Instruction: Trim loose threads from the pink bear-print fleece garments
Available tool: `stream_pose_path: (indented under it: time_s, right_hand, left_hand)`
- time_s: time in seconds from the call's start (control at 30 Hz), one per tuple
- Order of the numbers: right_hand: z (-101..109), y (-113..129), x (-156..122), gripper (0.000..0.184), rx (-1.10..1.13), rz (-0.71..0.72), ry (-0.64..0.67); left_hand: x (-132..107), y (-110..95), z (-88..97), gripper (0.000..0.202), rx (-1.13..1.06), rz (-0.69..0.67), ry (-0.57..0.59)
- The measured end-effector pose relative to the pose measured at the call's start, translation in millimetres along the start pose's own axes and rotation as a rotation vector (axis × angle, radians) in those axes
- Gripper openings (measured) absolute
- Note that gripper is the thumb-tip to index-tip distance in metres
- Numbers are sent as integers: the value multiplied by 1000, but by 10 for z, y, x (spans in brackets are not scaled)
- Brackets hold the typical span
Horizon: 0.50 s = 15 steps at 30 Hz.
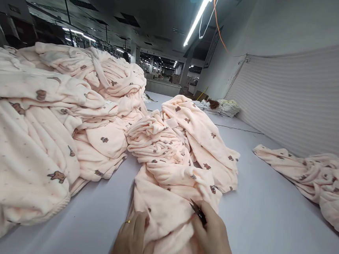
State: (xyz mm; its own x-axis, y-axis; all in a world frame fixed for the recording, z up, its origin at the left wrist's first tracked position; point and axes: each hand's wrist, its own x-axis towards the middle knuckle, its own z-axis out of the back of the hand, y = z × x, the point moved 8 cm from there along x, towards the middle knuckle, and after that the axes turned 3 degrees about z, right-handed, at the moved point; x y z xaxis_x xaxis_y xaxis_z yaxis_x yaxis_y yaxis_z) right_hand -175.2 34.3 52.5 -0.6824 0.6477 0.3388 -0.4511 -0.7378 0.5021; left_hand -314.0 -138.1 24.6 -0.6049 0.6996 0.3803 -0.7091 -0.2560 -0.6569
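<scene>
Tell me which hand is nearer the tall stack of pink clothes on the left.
Left. The left hand lies on the middle garment, right of the stack; the right hand, holding small scissors, is farther right.

On the table [262, 222], a heap of robes [38, 131] lay at the left, one robe [178, 163] in the middle reached near to me, and a second robe [316, 179] lay right, along the wall [302, 103].
</scene>
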Motion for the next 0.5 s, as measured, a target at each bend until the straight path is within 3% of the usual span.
stream_pose_path:
  time_s: [0.13, 0.27, 0.37, 0.5]
  right_hand:
    - [71, -35, -70, 17, -258, -10, 59]
    - [137, 271, -160, 25, -67, 66, 91]
    - [51, 572, -225, 25, 53, 178, 147]
    - [-73, 591, -240, 22, 65, 119, 168]
  left_hand:
    - [50, -289, -26, 25, -21, -256, -57]
    - [47, -297, -14, 28, -143, -309, -72]
    - [20, -256, 1, 25, -185, -308, -92]
    - [17, -297, 137, 25, -148, -381, -193]
